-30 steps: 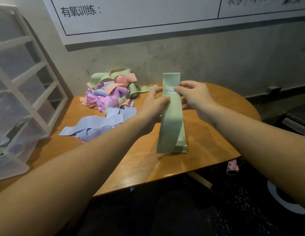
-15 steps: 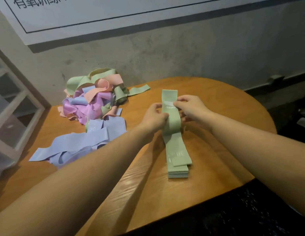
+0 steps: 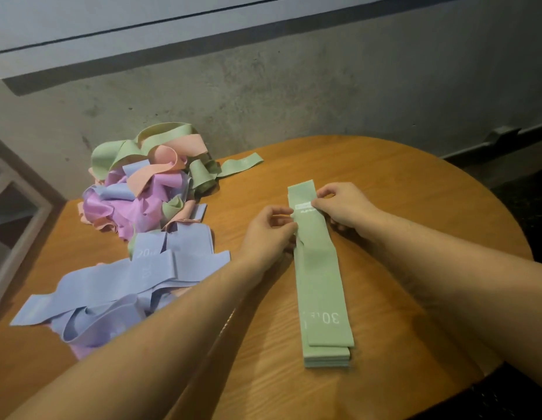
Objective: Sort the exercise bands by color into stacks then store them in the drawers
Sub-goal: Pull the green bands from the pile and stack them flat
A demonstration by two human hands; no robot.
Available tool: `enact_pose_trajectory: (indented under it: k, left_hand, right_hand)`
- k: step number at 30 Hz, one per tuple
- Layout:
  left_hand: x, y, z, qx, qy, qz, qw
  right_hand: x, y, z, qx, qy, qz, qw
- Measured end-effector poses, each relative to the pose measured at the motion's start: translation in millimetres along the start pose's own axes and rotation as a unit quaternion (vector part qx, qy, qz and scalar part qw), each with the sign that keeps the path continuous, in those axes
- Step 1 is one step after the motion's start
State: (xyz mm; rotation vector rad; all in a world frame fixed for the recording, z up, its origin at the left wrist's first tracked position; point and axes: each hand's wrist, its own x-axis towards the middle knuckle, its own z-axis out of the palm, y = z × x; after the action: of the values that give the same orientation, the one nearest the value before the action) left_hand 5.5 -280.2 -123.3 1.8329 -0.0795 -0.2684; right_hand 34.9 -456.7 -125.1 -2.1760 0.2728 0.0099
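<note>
A green band (image 3: 319, 277) marked "30" lies lengthwise on a neat stack of green bands (image 3: 326, 359) on the round wooden table (image 3: 415, 189). My left hand (image 3: 268, 234) pinches the band's left edge near its far end. My right hand (image 3: 344, 204) pinches the right edge by the white label. A loose spread of blue bands (image 3: 112, 286) lies to the left. Behind it sits a tangled pile of pink, purple, green and blue bands (image 3: 148, 189).
The white frame of the drawer unit (image 3: 18, 219) shows at the left edge. A rough concrete wall (image 3: 324, 95) with a whiteboard (image 3: 142, 13) stands right behind the table. Dark floor lies to the right of the table.
The green band hung upright from both hands a second ago. It has since been lowered flat onto the green stack, and the view has tilted down and left.
</note>
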Motion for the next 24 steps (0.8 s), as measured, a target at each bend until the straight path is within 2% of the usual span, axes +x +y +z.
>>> enact_pose_trajectory:
  k: [10,16,24]
  left_hand:
    - [-2,-15,4,0.019,0.033,0.061,0.997]
    - [3,-17,6,0.045,0.05,0.062,0.996]
    - [-1,-15,8,0.047,0.088,0.069,0.993]
  right_hand:
    - [4,-1,3,-0.053,-0.016,0.013,0.998]
    - [-1,-5,4,-0.111,0.017,-0.013,0.994]
    - [-46,8,-8,-0.044,-0.008,0.001,0.999]
